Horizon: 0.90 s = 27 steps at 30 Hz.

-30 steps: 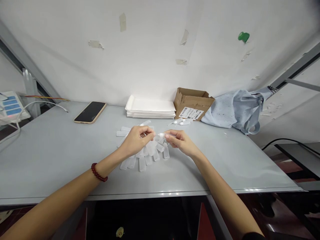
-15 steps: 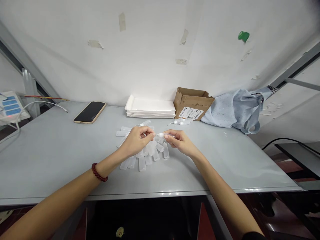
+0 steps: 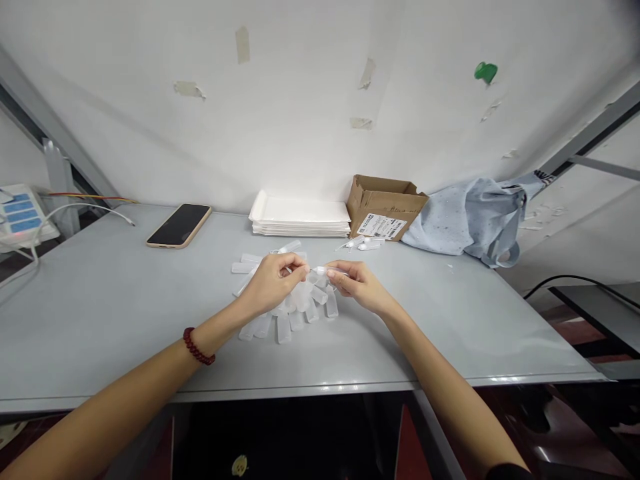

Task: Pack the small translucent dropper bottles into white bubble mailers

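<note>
Above a pile of small translucent plastic bottles (image 3: 284, 328), my right hand (image 3: 361, 287) is closed around a small clear squeeze bottle (image 3: 321, 270) with a white neck. The bottle lies level, its narrow end pointing left. My left hand (image 3: 275, 280) is pinched at the thin tip of that end, and the fingers partly hide it. Beyond my right hand, several similar bottles with thin tips (image 3: 369, 245) lie near a cardboard box.
A stack of white envelopes (image 3: 300, 217) and the open cardboard box (image 3: 385, 207) stand against the wall. At right lies a light blue cloth bag (image 3: 450, 217). A phone (image 3: 179, 227) rests at left, near a white cable (image 3: 100, 207) and power strip (image 3: 23, 217).
Almost nothing differs. The view has shifted very slightly, and both hands keep the same hold on the bottle.
</note>
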Each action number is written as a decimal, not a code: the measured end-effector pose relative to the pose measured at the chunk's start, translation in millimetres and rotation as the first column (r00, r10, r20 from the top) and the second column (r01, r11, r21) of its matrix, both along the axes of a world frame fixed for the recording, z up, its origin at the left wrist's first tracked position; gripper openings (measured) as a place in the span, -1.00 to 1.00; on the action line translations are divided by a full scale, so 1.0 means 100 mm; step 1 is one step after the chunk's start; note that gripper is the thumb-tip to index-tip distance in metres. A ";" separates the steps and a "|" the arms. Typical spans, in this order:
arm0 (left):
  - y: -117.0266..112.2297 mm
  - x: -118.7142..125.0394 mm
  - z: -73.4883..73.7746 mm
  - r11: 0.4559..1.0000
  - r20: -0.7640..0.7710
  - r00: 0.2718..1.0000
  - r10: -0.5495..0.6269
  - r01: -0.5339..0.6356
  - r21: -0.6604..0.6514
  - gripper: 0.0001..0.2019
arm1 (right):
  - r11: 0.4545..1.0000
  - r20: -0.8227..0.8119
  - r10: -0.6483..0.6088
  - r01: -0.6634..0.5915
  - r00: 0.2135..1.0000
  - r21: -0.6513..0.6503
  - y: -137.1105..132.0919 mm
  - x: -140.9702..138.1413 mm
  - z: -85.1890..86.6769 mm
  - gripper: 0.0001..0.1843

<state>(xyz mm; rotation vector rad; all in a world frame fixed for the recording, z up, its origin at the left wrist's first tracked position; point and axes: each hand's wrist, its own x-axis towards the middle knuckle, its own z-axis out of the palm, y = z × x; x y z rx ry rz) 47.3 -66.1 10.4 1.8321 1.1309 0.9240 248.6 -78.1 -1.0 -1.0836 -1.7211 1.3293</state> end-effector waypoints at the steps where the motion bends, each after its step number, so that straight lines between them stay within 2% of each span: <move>1: 0.00 0.00 0.01 1.000 -0.001 1.000 -0.001 0.001 0.005 -0.82 | 1.000 -0.008 0.002 -0.002 1.000 -0.004 0.00 -0.01 0.00 -0.59; 3: 0.01 -0.01 0.04 1.000 -0.004 1.000 -0.007 0.007 0.014 -0.81 | 1.000 -0.014 0.003 -0.003 1.000 0.008 0.01 -0.01 0.01 -0.58; 5: 0.02 -0.03 0.08 1.000 -0.018 1.000 -0.003 0.003 0.023 -0.80 | 0.997 0.031 -0.017 0.015 0.999 0.073 0.05 0.01 0.02 -0.56; 8: 0.07 -0.08 0.11 0.997 -0.071 0.996 0.058 -0.055 0.049 -0.79 | 0.953 0.193 -0.174 0.116 0.966 0.279 0.19 0.17 -0.03 -0.57; 11: 0.16 -0.15 0.11 0.985 -0.154 0.975 0.161 -0.150 0.079 -0.79 | 0.790 0.331 -0.473 0.228 0.816 0.569 0.40 0.46 -0.17 -0.67; 14: 0.25 -0.21 0.07 0.977 -0.230 0.951 0.208 -0.189 0.101 -0.79 | 0.648 0.440 -0.666 0.174 0.602 0.742 0.58 0.71 -0.32 -0.64; 17: 0.31 -0.25 0.03 0.977 -0.341 0.915 0.214 -0.191 0.101 -0.77 | 0.625 0.476 -0.695 0.125 0.539 0.771 0.70 0.80 -0.42 -0.56; 21: 0.35 -0.28 -0.01 0.976 -0.447 0.867 0.219 -0.199 0.094 -0.77 | 0.613 0.584 -0.705 -0.068 0.404 0.787 0.80 0.71 -0.47 -0.48; 24: 0.37 -0.31 -0.02 0.973 -0.479 0.847 0.230 -0.208 0.099 -0.77 | 0.642 0.651 -0.658 -0.171 0.379 0.748 0.85 0.66 -0.48 -0.41; 27: 0.39 -0.33 -0.02 0.966 -0.485 0.836 0.257 -0.219 0.134 -0.77 | 0.676 0.686 -0.629 -0.177 0.366 0.715 0.88 0.67 -0.50 -0.36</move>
